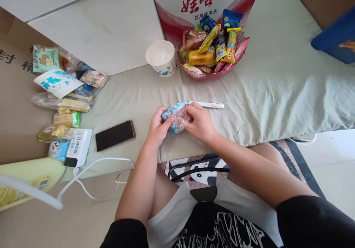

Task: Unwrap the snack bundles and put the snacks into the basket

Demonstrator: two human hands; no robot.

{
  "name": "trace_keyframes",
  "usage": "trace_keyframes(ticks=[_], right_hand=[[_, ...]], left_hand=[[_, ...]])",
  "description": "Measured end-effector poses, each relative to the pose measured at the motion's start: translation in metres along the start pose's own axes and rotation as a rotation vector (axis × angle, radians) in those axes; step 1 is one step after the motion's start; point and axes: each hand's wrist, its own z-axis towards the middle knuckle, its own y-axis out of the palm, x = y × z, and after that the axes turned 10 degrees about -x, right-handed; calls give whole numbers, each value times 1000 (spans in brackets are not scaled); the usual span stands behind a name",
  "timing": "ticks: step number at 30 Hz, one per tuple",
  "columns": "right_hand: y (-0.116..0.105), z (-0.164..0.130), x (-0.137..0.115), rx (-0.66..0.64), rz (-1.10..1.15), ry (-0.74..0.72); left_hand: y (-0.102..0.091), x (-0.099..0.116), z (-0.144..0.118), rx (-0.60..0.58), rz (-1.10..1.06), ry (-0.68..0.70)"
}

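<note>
Just above my lap, both hands meet at a small blue packet (pixel 174 130) with crinkled clear plastic (pixel 179 118) over it. My left hand (pixel 158 127) grips its left side, thumb on the front. The fingers of my right hand (pixel 198 122) are bent and pinch the clear plastic on the right side. What lies inside the packet cannot be made out. Behind my right fingers, a slim white-handled tool (pixel 213 105) rests on the cloth; its other end is partly hidden by the hand and packet.
A pink bowl (pixel 199 77) heaped with wrapped snacks stands at the back beside a white paper cup (pixel 162 57). Left lie a phone (pixel 115 135), a white power bank (pixel 80 146) with a cable, and several snack packs (pixel 66 119). Large boxes (pixel 94 29) stand behind.
</note>
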Motion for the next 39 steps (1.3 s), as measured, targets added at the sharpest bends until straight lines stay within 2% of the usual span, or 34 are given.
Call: trace_keyframes(ticks=[2,3,7,8,11,14,17,19,24,28,30,32,35,37,39], right_hand=[[-9,2,3,91,-42,-29],[-13,3,5,89,-39,-38],[-27,6,15,-83,129,52],[-28,7,16,-80,188,96],[-21,8,18,41,403,191],[-9,9,13,36,538,205],[-7,6,4,-76,397,193],[-10,3,0,-100,291,181],[-15,2,6,-57,240,123],[-8,6,14,47,255,175],[-7,7,14,52,226,161],[-12,7,13,33,153,94],[-24,7,16,108,-116,-8],[-33,7,25,167,-339,14],[-41,7,37,177,-471,71]], left_hand=[[3,1,6,-25,-5,-13],[4,1,8,-33,-11,-27],[7,5,12,-32,-183,-56],[8,5,12,-42,-243,-52],[12,5,10,-86,-321,-44],[16,1,11,20,-297,-14],[16,-3,13,204,-322,65],[15,-5,13,233,-314,73],[18,-7,8,183,-251,55],[25,-6,10,50,-212,84],[25,-7,13,30,-152,97],[21,-9,15,79,-130,131],[8,-13,16,198,-103,191],[-2,-14,15,278,-50,214],[-10,-15,14,333,-7,222]])
